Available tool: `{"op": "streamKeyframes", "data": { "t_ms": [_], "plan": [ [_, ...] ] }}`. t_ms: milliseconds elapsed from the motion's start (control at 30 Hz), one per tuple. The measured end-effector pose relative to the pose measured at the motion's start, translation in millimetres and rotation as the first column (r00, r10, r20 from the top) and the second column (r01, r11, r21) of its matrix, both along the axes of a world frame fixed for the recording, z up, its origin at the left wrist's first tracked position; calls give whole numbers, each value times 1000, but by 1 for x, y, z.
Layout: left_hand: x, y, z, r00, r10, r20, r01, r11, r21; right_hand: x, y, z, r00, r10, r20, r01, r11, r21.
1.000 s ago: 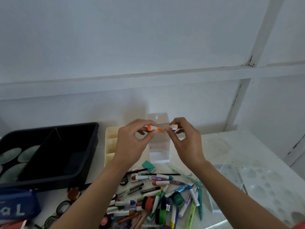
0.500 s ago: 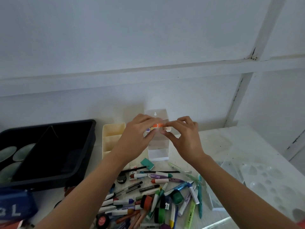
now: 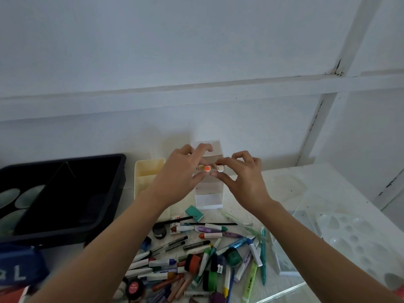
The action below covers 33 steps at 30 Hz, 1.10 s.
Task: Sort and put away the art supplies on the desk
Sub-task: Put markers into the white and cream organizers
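While left hand (image 3: pixel 177 182) pinches marker (image 3: pixel 206 168), right hand (image 3: pixel 244 182) pinches cap (image 3: pixel 220 169) just beside.

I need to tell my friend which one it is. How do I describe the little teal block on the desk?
Find the big black tray on the left, then the clear upright box standing to its right. The teal block lies just in front of that box; it's the only short, flat slab among long pens.

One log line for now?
left hand pinches orange-tipped marker | right hand pinches white cap | cap off, near tip | pen pile unsorted
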<state>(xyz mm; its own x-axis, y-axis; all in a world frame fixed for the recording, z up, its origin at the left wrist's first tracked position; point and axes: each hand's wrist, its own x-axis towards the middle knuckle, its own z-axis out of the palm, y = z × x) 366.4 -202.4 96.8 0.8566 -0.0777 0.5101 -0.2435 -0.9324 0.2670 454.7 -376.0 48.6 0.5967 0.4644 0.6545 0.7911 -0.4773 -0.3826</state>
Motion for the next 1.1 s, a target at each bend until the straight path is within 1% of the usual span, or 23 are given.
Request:
{"op": "streamKeyframes", "data": {
  "t_ms": [67,167,333,400,500,600,700,833,967,1100],
  "plan": [
    [1,3,-4,999,30,34,-32,998,46,0,0,1,1000,24,17,-23,999,-45],
    [3,10,-14,999,27,47,-31,996,88,0,1,2,999,49,16,-47,994,-103],
    [4,15,-21,995,-6,97,-2,997,79,3,0,0,998,70,-2,-70,985,-158],
    [5,17,-23,995,18,99,-21,999,32,5,0,0,998,68,1,-67,986,-156],
    [7,20,-26,998,55,17,-53,993,-104,6,1,3,998,66,11,-64,988,-140],
    [8,21,-30,997,33,-64,-47,973,-226,9,1,5,997,82,9,-80,986,-144],
    [7,19,-36,997,16,-76,-40,946,-322,9,1,5,996,91,24,-87,986,-144],
    [7,15,-38,997,46,-58,-64,929,-365,10,6,8,993,70,90,-54,985,-163],
    [10,13,-38,994,104,-39,-111,920,-377,12,8,12,994,60,86,-40,976,-212],
    [13,14,-36,992,120,-28,-121,907,-403,13,11,20,995,12,99,21,946,-324]
  ]
}}
